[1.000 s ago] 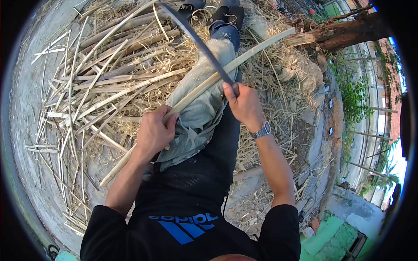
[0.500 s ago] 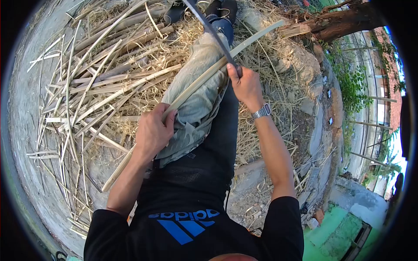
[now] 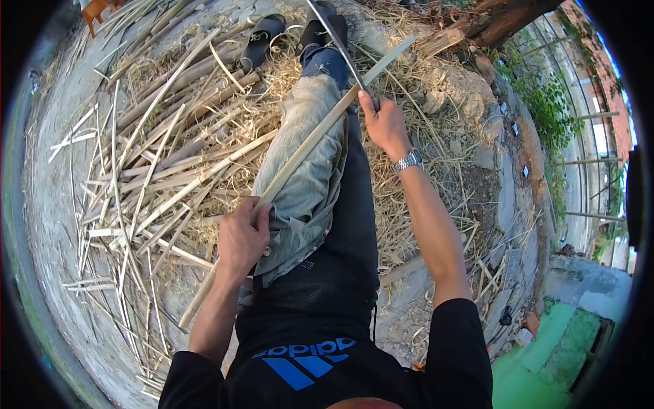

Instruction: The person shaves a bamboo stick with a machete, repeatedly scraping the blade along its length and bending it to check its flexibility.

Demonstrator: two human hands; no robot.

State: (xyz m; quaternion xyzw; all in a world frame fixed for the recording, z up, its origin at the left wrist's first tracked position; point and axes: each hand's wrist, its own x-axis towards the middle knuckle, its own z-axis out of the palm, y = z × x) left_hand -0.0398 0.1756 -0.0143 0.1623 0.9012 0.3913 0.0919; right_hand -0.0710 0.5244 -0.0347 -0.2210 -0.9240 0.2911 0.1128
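Note:
A long, pale bamboo strip (image 3: 305, 147) lies slantwise over my leg, which is covered by a worn grey-green cloth (image 3: 303, 174). My left hand (image 3: 244, 235) is closed around the strip's lower part, and its near end shows beyond my forearm. My right hand (image 3: 383, 123), with a metal watch on the wrist, grips the handle of a long, narrow-bladed knife (image 3: 334, 37). The blade points away from me and crosses the strip near its far part, just beside my right thumb. Most of the handle is hidden in my fingers.
Split bamboo strips (image 3: 160, 167) and thicker poles lie heaped on the left among curly shavings (image 3: 279, 68). A loose black clog (image 3: 262, 41) lies near my feet. A thick log (image 3: 470, 34) juts in at the upper right, beside rubble (image 3: 463, 102).
My view has shifted, so the scene sits differently and more of the clog shows. Both hands keep their grips; the knife still crosses the strip near its far part.

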